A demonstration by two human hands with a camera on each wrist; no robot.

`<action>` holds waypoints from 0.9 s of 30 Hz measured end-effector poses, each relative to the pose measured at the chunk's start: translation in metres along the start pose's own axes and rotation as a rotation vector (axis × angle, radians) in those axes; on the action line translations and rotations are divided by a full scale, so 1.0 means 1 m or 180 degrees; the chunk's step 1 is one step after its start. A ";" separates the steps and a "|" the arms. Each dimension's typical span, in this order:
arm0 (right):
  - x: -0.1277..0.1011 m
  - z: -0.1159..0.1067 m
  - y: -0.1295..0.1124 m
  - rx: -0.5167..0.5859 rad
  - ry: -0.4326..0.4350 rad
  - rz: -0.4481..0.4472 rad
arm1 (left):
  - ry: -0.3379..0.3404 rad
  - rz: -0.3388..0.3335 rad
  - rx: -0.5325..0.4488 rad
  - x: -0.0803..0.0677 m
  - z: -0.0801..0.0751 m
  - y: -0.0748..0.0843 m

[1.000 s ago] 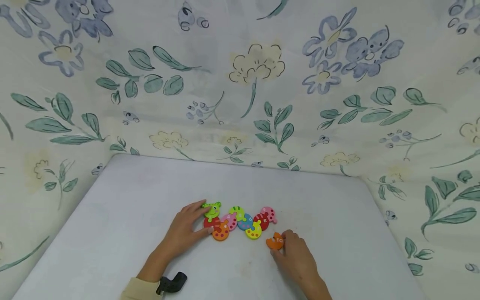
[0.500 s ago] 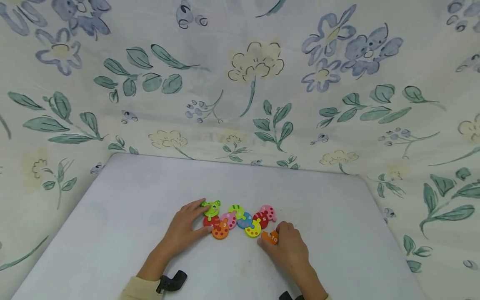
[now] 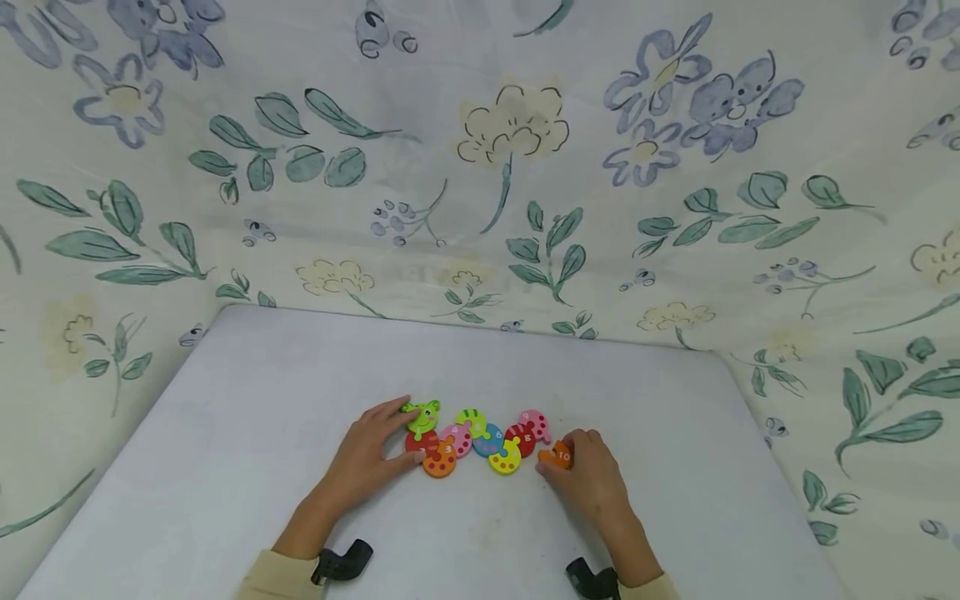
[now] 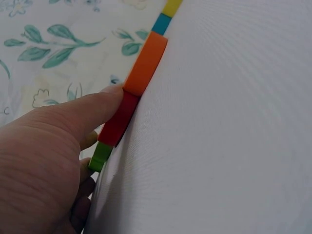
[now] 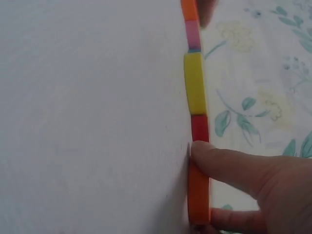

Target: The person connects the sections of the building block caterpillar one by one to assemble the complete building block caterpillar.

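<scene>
Nearest the wearer: cream sleeve cuffs and a black wrist mount on each forearm, at the bottom edge of the head view. Right hand [image 3: 592, 482] lies on the white table [image 3: 225, 467], thumb and fingers pinching the orange "10" piece [image 3: 558, 455]; the piece lies flat, touching the red "8" piece [image 3: 522, 437] at the right end of the puzzle chain [image 3: 480, 437]. Right wrist view: thumb [image 5: 229, 163] laid across the orange piece's edge, red and yellow pieces next along the row. Left hand [image 3: 369, 457] rests at the chain's left end, fingers relaxed and mostly straight, tips against the green head piece [image 3: 424, 415], the red piece and the orange "3" piece [image 3: 440, 461]. Left wrist view: one fingertip [image 4: 105, 105] pressing the red/orange edge. Chain runs left to right mid-table. Beyond: floral cloth backdrop [image 3: 510, 167] behind and on both sides of the table.
</scene>
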State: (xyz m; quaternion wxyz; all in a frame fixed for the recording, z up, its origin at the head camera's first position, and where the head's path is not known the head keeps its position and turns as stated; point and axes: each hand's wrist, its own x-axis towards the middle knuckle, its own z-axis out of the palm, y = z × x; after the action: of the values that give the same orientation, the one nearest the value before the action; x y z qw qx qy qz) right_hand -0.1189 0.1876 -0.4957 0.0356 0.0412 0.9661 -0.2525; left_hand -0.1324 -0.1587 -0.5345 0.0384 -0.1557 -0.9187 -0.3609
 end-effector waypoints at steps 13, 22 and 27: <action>0.009 0.007 0.006 0.0579 0.0307 -0.0194 | -0.0028 -0.0062 -0.0002 -0.001 0.001 -0.001; 0.010 0.010 0.002 0.0362 0.0332 -0.0234 | -0.0013 -0.0046 0.0008 0.000 0.001 -0.001; 0.010 0.013 0.004 0.0279 0.0323 -0.0243 | -0.0022 -0.0042 0.0003 0.001 0.002 -0.001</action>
State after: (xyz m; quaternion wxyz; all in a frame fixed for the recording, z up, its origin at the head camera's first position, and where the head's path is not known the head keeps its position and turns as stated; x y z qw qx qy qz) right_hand -0.1278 0.1855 -0.5096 -0.0250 0.0186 0.9555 -0.2934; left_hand -0.1335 -0.1581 -0.5364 0.0329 -0.1508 -0.9200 -0.3602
